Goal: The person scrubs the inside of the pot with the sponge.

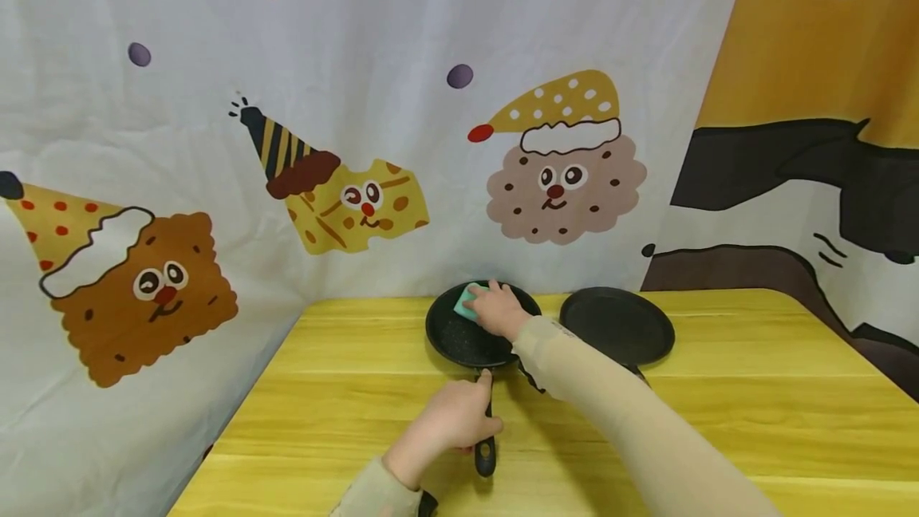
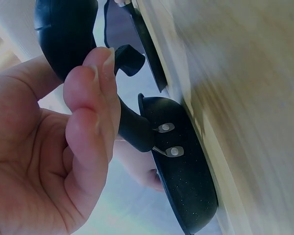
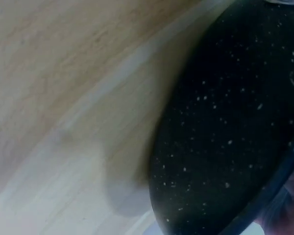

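Observation:
A black frying pan (image 1: 467, 341) with a speckled coating sits on the wooden table. My left hand (image 1: 459, 417) grips its black handle (image 1: 486, 461), the index finger stretched along it toward the pan. The left wrist view shows the curled fingers (image 2: 85, 137) by the handle and two rivets on the pan's side (image 2: 186, 181). Inside the pan, my right hand (image 1: 498, 311) holds a green sponge (image 1: 465, 301) against the surface. The right wrist view is mostly filled by the pan's speckled outer side (image 3: 215, 147); the sponge is hidden there.
To the right lies a flat black pan (image 1: 616, 325), its handle partly behind the right sleeve (image 1: 603, 377). Another black handle-like piece (image 1: 531, 377) shows beside the right forearm. Behind the yellow wood-grain table (image 1: 345, 389) hangs a white cloth (image 1: 402, 38) printed with cartoon snacks.

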{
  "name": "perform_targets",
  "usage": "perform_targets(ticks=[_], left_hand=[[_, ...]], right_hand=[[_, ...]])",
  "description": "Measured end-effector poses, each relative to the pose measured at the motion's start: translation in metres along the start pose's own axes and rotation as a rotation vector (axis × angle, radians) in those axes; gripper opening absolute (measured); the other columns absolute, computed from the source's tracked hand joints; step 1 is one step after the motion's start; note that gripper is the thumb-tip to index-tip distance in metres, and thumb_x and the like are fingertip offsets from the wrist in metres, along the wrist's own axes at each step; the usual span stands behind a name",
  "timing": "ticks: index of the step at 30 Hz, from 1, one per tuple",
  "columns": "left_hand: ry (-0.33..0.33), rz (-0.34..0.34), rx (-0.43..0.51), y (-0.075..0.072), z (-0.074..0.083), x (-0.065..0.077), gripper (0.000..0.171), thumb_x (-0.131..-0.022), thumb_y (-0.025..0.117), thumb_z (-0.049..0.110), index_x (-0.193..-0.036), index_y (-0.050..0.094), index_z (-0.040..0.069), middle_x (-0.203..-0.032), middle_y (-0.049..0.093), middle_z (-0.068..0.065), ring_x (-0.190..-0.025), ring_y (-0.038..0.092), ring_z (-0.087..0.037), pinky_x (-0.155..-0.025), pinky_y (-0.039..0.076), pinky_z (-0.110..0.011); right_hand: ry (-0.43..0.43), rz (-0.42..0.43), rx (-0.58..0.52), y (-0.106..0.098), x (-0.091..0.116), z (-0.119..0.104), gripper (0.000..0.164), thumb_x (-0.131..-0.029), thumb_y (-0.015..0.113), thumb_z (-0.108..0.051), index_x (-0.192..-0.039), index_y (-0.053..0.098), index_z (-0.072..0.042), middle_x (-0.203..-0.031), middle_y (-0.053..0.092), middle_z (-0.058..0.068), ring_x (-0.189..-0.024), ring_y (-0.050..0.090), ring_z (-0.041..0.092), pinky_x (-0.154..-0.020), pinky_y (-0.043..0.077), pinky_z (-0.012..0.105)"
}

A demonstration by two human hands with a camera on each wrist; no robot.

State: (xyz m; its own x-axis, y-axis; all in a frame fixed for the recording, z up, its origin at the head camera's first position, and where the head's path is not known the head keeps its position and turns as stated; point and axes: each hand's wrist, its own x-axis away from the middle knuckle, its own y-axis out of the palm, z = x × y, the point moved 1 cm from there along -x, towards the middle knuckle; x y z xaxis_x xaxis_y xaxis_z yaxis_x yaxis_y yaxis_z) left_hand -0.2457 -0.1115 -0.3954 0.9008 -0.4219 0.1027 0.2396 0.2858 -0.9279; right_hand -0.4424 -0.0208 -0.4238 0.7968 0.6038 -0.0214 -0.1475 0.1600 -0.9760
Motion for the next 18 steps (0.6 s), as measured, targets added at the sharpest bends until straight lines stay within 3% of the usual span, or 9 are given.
perform_targets(ticks=[5,11,14,18], left_hand=[[-0.001,0.005,-0.019,-0.0004,0.0029,0.0014,0.071,-0.089,0.065,0.026,-0.144,0.037,-0.01,-0.037,0.046,0.009,-0.029,0.046,-0.005,-0.039,0.04,-0.021],[0.0,0.024,-0.044,-0.0022,0.0032,0.0026,0.07,-0.089,0.065,0.026,-0.143,0.038,-0.01,-0.037,0.046,0.009,-0.029,0.045,-0.004,-0.037,0.039,-0.022],[0.003,0.019,-0.039,-0.0026,0.0026,0.0023,0.07,-0.089,0.064,0.025,-0.143,0.038,-0.01,-0.038,0.046,0.008,-0.029,0.046,-0.005,-0.038,0.039,-0.022],[0.01,0.02,-0.044,-0.002,0.0039,0.0024,0.071,-0.087,0.064,0.026,-0.143,0.038,-0.01,-0.038,0.046,0.009,-0.029,0.046,-0.004,-0.042,0.04,-0.02]], right_hand=[[0.0,-0.043,-0.177,-0.0027,0.0038,0.0022,0.048,-0.096,0.063,-0.027,-0.142,0.052,-0.024,-0.152,0.036,0.007,-0.128,0.042,0.042,-0.101,0.039,0.054],[-0.026,-0.088,-0.443,-0.0084,-0.0021,0.0002,0.046,-0.099,0.059,-0.021,-0.143,0.05,-0.01,-0.144,0.045,0.016,-0.129,0.046,0.032,-0.102,0.04,0.043],[0.003,-0.09,-0.485,-0.0073,-0.0049,-0.0029,0.046,-0.099,0.058,-0.02,-0.142,0.05,-0.01,-0.144,0.045,0.015,-0.125,0.048,0.029,-0.098,0.042,0.039],[0.044,-0.076,-0.413,-0.0071,-0.0034,-0.0076,0.045,-0.097,0.061,-0.021,-0.141,0.053,-0.013,-0.143,0.046,0.013,-0.123,0.049,0.031,-0.101,0.04,0.044]])
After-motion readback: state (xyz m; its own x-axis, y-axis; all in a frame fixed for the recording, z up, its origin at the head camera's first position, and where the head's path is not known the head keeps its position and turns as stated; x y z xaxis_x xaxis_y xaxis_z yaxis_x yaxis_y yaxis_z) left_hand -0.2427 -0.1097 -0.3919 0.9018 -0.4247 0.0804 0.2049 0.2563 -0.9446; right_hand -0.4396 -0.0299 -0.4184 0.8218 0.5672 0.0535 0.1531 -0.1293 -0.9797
